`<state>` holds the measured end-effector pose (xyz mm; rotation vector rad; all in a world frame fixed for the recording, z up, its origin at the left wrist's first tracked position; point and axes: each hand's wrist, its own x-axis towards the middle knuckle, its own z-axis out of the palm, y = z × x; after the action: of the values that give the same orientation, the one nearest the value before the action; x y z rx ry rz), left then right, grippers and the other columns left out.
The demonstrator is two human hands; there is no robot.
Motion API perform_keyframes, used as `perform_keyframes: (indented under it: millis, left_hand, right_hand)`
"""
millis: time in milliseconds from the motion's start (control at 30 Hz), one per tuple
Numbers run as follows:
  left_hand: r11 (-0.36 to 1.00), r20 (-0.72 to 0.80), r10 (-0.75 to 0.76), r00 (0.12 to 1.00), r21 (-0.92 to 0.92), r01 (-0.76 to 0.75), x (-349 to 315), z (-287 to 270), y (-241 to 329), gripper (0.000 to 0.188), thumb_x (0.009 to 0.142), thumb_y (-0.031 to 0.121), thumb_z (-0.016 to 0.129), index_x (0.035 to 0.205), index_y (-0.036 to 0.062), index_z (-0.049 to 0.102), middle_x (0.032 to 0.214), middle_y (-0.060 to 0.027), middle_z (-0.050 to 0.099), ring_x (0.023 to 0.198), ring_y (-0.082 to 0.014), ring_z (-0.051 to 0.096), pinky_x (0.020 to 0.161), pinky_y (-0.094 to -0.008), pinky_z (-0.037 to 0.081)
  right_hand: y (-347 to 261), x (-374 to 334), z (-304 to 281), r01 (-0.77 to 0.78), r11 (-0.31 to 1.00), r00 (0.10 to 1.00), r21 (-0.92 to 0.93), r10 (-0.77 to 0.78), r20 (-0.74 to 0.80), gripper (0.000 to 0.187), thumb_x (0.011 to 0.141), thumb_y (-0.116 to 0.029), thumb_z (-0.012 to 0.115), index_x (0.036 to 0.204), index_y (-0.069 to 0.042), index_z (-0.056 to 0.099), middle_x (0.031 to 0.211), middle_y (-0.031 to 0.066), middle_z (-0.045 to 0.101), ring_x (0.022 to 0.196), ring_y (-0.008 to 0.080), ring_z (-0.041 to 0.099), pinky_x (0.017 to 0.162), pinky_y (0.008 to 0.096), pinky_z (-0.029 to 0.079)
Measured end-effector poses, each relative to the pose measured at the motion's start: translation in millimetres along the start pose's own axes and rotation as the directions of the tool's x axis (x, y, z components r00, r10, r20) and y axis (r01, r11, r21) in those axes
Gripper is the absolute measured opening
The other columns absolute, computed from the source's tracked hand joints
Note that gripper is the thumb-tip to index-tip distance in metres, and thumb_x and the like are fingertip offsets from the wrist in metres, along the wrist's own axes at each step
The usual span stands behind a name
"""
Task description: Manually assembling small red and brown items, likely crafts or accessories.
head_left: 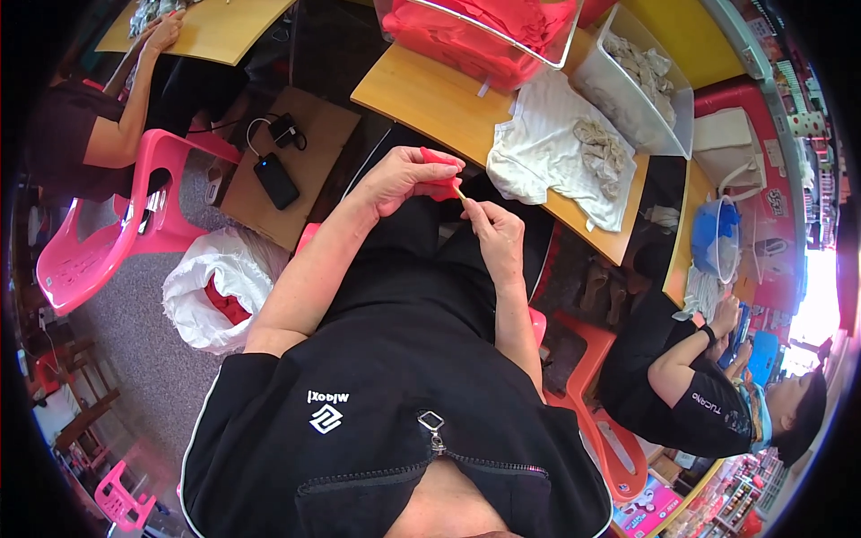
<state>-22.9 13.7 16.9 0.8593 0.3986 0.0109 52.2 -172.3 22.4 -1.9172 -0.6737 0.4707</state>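
grey floor (134, 368), wooden table (435, 99); left grip (402, 182) holds red piece (436, 157), right (499, 235) a thin stick (460, 194).

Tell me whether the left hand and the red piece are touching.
Touching: the head view shows the left hand pinching the red piece, with no gap between them.

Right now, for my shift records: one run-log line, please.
left grip: holding red piece | right grip: holding thin yellowish item | table: white shirt

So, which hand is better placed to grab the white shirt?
Right hand, probably: it's nearer the shirt, though it pinches a thin yellowish piece. Left hand is farther away, holding a red piece.
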Motion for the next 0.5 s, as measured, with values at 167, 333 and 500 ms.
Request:
perform_keyframes:
  millis: [167, 333, 500]
  left_hand:
    - [0.999, -0.060, 0.041, 0.997, -0.019, -0.043, 2, -1, -4, 0.028, 0.089, 0.016, 0.064, 0.111, -0.0007, 0.063, 0.101, -0.0118, 0.067, 0.092, -0.0202, 0.067, 0.078, -0.0322, 0.056]
    - [0.969, -0.067, 0.079, 0.995, -0.227, -0.093, 4, 0, -1, 0.033, 0.093, 0.030, 0.058, 0.111, 0.0025, 0.062, 0.099, -0.0076, 0.066, 0.089, -0.0167, 0.066, 0.070, -0.0276, 0.056]
    - [0.975, -0.088, 0.029, 0.996, -0.216, -0.047, 4, -10, -5, 0.034, 0.093, 0.028, 0.057, 0.114, 0.0011, 0.060, 0.106, -0.0086, 0.066, 0.095, -0.0152, 0.065, 0.061, -0.0180, 0.055]
  right_hand:
    - [6, 2, 9, -0.081, 0.994, 0.997, 0.067, 0.080, 0.015, 0.032, 0.092, -0.025, 0.062, 0.073, 0.001, 0.066, 0.054, -0.0048, 0.046, 0.050, 0.0022, 0.040, 0.046, 0.0207, 0.029]
    - [20, 5, 12, -0.231, 0.949, 0.973, 0.213, 0.220, 0.073, 0.035, 0.091, -0.028, 0.061, 0.072, 0.000, 0.067, 0.053, -0.0024, 0.050, 0.049, 0.0036, 0.042, 0.045, 0.0221, 0.032]
    - [25, 3, 17, -0.372, 0.830, 0.928, 0.416, 0.318, 0.196, 0.036, 0.093, -0.029, 0.059, 0.069, -0.003, 0.064, 0.053, -0.0051, 0.047, 0.046, 0.0019, 0.037, 0.042, 0.0193, 0.027]
